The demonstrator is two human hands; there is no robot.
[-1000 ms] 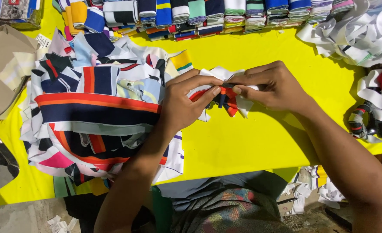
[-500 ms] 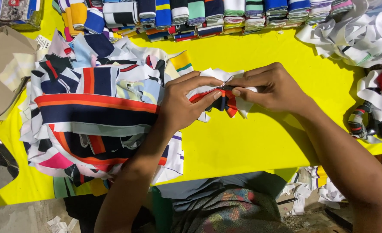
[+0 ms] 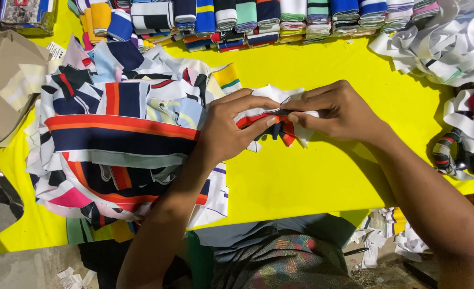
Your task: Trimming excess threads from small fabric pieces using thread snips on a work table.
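On the yellow bench, right of the striped fabric pile, left hand and right hand pinch a striped fabric strip, apparently folding it.

Both forearms bare — no sleeves, no watch, no rings seen on left hand or right hand. Lap garment: grey cloth over multicoloured patterned fabric — reds, greens, blues.

Both forearms reach forward; left hand and right hand meet fingertip to fingertip, fingers curled and pinched shut.
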